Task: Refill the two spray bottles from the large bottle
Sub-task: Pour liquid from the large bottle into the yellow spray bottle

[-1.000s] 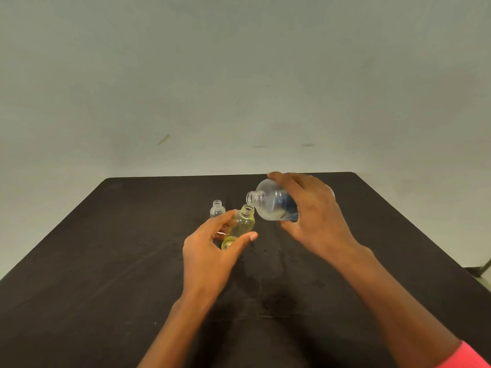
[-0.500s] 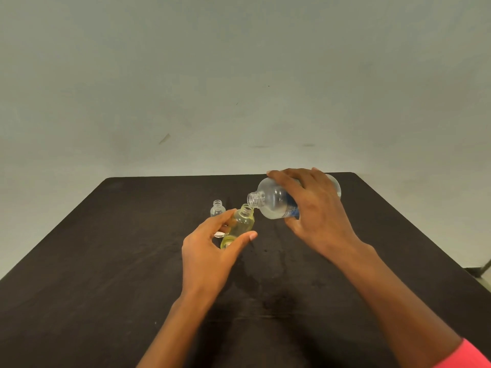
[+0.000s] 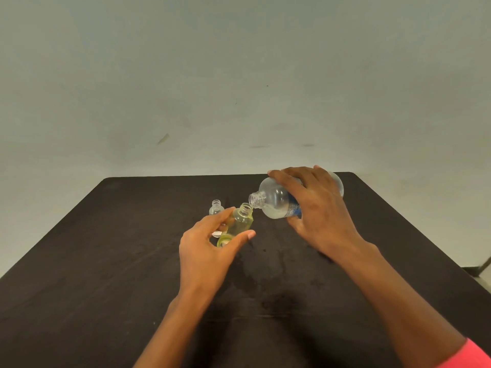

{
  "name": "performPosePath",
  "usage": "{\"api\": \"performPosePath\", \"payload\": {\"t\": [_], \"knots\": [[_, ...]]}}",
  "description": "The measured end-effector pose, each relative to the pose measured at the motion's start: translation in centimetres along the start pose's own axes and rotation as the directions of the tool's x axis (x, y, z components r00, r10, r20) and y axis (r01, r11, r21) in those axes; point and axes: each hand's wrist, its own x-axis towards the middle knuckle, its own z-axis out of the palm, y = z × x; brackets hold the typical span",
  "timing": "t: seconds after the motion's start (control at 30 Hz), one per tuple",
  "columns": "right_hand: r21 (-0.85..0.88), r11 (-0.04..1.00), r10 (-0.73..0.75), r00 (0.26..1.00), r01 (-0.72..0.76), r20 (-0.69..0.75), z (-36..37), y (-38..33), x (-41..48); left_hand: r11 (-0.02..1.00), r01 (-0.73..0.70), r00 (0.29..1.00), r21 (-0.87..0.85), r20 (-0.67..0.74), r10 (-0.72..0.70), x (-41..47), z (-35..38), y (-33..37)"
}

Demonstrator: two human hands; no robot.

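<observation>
Liquid pooled along the lower side of the large bottle (image 3: 279, 205), which our right hand (image 3: 318, 219) gripped and tipped nearly level above the tabletop (image 3: 106, 261). Its open neck sat just beside and slightly above the mouth of the yellow spray bottle (image 3: 240, 221); we saw no stream between them. Our left hand (image 3: 207, 251) pinched that small bottle between thumb and fingers, tilted toward the large one. By our judgement the first refill was barely under way. Behind it the clear spray bottle (image 3: 216, 208) stood uncapped on the tabletop, its turn not yet come. Dark damp-looking patches (image 3: 276, 264) marked the surface nearer us.
</observation>
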Motion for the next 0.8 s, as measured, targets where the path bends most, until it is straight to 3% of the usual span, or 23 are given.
{"api": "performPosePath", "payload": {"t": [0.8], "knots": [[-0.026, 0.999, -0.019, 1.0, 0.02, 0.011, -0.11, 0.11, 0.11, 1.0, 0.009, 1.0, 0.009, -0.02, -0.009, 0.01, -0.13, -0.27]]}}
